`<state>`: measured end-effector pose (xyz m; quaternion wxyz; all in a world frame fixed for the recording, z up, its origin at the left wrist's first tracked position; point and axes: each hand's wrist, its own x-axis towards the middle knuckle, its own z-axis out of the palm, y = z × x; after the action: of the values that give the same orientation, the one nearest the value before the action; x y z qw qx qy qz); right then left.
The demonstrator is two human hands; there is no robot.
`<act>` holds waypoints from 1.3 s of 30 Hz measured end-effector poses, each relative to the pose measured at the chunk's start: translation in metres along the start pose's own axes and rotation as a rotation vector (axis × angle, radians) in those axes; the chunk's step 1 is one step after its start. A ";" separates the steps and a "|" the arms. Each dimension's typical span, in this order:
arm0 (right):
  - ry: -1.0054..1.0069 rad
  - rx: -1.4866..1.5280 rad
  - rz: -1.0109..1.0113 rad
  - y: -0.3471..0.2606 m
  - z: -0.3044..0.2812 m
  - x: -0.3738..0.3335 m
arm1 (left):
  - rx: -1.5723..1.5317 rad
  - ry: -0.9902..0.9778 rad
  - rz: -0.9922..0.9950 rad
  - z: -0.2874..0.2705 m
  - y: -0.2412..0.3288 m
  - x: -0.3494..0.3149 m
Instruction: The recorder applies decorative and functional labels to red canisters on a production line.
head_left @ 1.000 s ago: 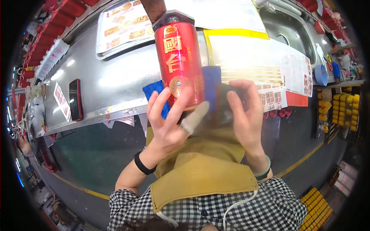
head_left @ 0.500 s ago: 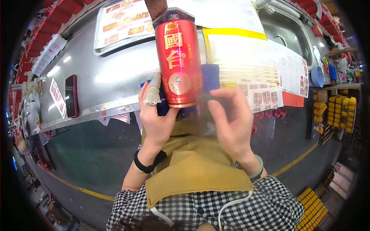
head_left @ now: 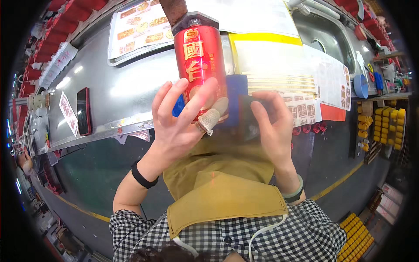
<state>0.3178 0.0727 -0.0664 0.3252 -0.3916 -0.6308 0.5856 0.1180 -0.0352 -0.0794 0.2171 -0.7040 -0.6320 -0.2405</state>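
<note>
A red bottle [head_left: 198, 56] with gold characters lies in front of me. Its neck end sits in a dark angular metal holder [head_left: 194, 18]. My left hand [head_left: 185, 113] is over the bottle's lower part with its fingers spread. One of its fingers wears a pale, cloth-like finger cover [head_left: 210, 118]. Those fingers hide the round emblem, and I cannot tell how firmly they touch the bottle. To the right, apart from the bottle, my right hand [head_left: 277, 126] pinches a dark grey flat piece [head_left: 248, 115], blurred by motion. Blue material [head_left: 238, 89] shows beneath the bottle.
Printed label sheets lie on a metal tray [head_left: 114, 48] at the back left. More sheets with a yellow band [head_left: 266, 38] cover the right of the steel table. A red-edged phone [head_left: 84, 111] lies at left. A sink [head_left: 325, 35] and blue cup [head_left: 360, 86] stand at right.
My left hand has moved from the bottle's left side onto its front, covering the round emblem. My right hand has shifted slightly right with the dark grey piece.
</note>
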 end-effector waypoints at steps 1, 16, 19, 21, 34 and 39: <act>0.000 0.001 -0.012 -0.001 0.000 0.001 | -0.003 0.016 0.006 0.002 -0.002 -0.003; -0.163 -0.501 -0.851 -0.014 0.004 0.027 | -0.261 0.213 -0.386 0.006 0.027 -0.025; -0.203 -0.484 -0.808 -0.017 0.001 0.022 | -0.772 0.133 -0.950 0.025 0.028 -0.038; -0.215 -0.493 -0.777 -0.021 0.001 0.025 | -0.629 0.067 -0.798 0.021 0.016 -0.037; -0.143 -0.548 -0.748 -0.036 -0.023 0.021 | -1.046 0.187 -0.661 -0.050 0.008 -0.009; 0.065 -0.340 -0.581 -0.031 -0.020 0.025 | -1.946 0.326 -0.365 -0.127 0.041 0.036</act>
<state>0.3191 0.1038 -0.0345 0.4286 -0.2625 -0.7941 0.3417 0.1533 -0.0884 0.0431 -0.4093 -0.4261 -0.2211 -0.7759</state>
